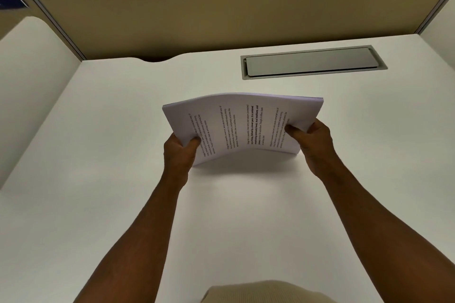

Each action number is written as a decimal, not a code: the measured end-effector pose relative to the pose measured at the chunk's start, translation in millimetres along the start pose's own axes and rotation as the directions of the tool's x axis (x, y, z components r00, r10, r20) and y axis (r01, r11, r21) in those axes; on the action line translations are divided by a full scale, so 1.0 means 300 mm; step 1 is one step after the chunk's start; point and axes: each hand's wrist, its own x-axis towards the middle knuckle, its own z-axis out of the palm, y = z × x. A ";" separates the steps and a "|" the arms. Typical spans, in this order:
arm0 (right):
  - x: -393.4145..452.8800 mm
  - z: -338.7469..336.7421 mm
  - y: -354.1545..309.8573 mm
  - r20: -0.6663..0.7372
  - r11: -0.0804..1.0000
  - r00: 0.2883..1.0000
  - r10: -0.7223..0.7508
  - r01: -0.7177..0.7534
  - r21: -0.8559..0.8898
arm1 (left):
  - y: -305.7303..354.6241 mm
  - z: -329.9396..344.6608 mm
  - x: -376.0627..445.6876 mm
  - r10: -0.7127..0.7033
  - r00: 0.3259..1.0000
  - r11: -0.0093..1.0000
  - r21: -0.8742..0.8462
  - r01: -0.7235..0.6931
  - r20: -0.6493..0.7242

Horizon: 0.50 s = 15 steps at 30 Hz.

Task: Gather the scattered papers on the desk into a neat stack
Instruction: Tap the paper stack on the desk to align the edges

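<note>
The papers (242,125) are pinched at both short sides, the left hand (181,147) and the right hand (314,141) each closed on them, thumbs on top. The bundle is held bowed upward above the middle of the table (98,130). To do the step well, the grip should be loosened slightly and the lower edge tapped on the table, so the sheets are aligned.

You hold a stack of white papers (242,125) with printed text, edges gathered together. It bows upward in the middle, its near edge down at the white desk (110,118), one short side gripped in each of your hands.
</note>
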 end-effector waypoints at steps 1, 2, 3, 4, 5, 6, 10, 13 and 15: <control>0.000 -0.001 -0.004 -0.001 1.000 1.000 0.000 0.000 -0.004 | 0.001 -0.001 0.002 0.001 1.000 1.000 0.005 -0.001 -0.005; -0.001 -0.002 -0.010 -0.002 1.000 1.000 -0.001 0.001 -0.009 | 0.000 -0.002 0.005 0.001 1.000 1.000 0.009 0.000 -0.009; -0.001 -0.003 -0.015 -0.007 1.000 1.000 -0.006 0.006 -0.013 | 0.001 -0.003 0.007 0.001 1.000 1.000 0.011 -0.001 -0.008; -0.002 -0.004 -0.023 -0.016 1.000 1.000 -0.012 0.012 -0.014 | 0.004 -0.003 0.006 0.001 1.000 1.000 0.015 -0.001 -0.005; -0.003 -0.005 -0.032 -0.027 1.000 0.999 -0.023 0.022 -0.014 | 0.012 -0.002 0.005 0.004 1.000 1.000 0.015 -0.004 0.002; -0.004 -0.006 -0.044 -0.037 0.999 0.999 -0.038 0.037 -0.019 | 0.022 -0.001 0.003 0.009 1.000 1.000 0.015 -0.010 0.011; -0.003 -0.020 -0.111 -0.085 0.984 0.981 -0.176 0.174 -0.035 | 0.097 -0.006 -0.003 0.049 0.998 0.995 0.091 -0.052 0.036; -0.007 -0.026 -0.181 -0.127 0.819 0.883 -0.452 0.355 -0.451 | 0.201 -0.018 -0.002 0.111 0.988 0.966 0.223 -0.132 0.103; -0.029 -0.010 -0.249 0.015 0.559 0.775 -0.631 0.468 -0.684 | 0.272 -0.019 -0.003 0.173 0.970 0.924 0.312 -0.219 0.168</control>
